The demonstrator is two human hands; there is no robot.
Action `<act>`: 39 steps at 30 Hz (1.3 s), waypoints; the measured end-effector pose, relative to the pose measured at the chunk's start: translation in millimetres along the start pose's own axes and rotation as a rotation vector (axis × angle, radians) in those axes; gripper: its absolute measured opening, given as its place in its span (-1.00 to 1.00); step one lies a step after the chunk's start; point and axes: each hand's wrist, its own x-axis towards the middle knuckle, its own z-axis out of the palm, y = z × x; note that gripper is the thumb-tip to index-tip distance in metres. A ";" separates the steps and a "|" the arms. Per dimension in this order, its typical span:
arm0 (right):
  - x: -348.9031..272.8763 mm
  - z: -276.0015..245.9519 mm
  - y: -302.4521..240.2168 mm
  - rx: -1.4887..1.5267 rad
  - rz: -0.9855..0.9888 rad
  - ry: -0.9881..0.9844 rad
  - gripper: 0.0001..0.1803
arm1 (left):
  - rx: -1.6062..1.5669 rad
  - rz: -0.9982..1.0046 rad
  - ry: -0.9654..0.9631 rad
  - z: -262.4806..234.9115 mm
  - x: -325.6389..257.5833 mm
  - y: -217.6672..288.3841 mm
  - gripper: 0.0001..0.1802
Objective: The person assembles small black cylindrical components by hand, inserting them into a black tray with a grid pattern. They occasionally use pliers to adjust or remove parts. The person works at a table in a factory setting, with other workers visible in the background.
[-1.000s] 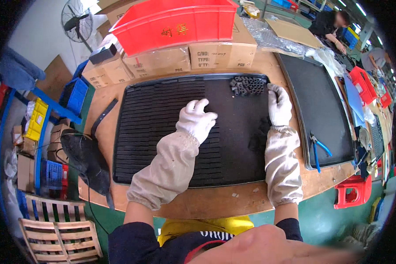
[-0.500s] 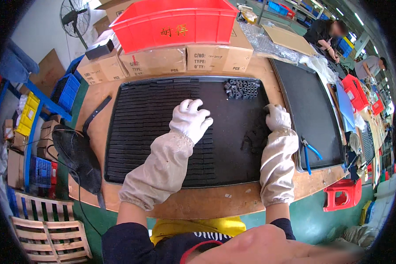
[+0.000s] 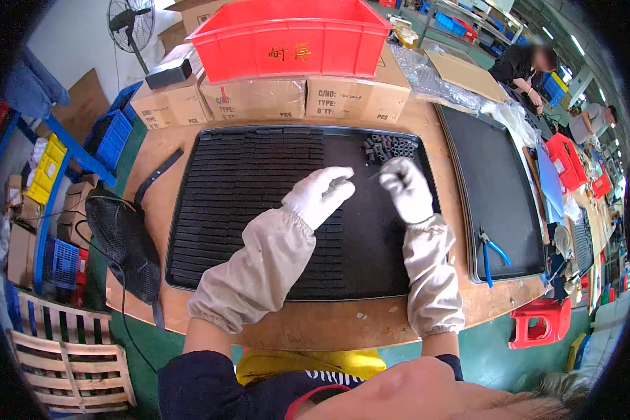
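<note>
both gloved hands hover over the black ribbed tray (image 3: 259,210) on the wooden worktop (image 3: 329,325). left hand (image 3: 320,194) is loosely curled, fingertips together; right hand (image 3: 404,186) is fisted, pinching something too small to tell. small black cylinders (image 3: 388,147) lie heaped in the tray's far right corner, just beyond the right hand.

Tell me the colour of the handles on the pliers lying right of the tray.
Blue, seen in the head view: small blue-handled pliers.
</note>
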 end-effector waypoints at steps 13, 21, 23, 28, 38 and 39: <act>-5.3 29.0 -37.3 -0.074 -0.126 -0.106 -0.86 | -0.743 -0.431 -0.346 -8.1 0.3 2.7 -0.60; 8.1 -1.4 1.0 -0.530 -0.035 0.298 -0.82 | -0.627 -0.440 -0.138 -13.1 4.5 12.7 -0.65; 9.5 -15.8 29.2 -0.773 -0.089 0.301 -0.81 | -0.628 -0.424 -0.135 -12.1 6.3 12.9 -0.67; 15.7 -13.8 47.8 -1.077 -0.065 0.158 -0.83 | -0.637 -0.398 -0.121 -11.4 3.9 15.2 -0.69; 24.9 -1.2 38.6 -1.138 -0.092 0.147 -0.86 | -0.333 -0.214 -0.045 -12.6 2.6 7.3 -0.64; 26.6 0.6 20.4 -1.058 -0.117 0.202 -0.88 | -0.230 -0.154 -0.012 -11.3 3.3 3.7 -0.64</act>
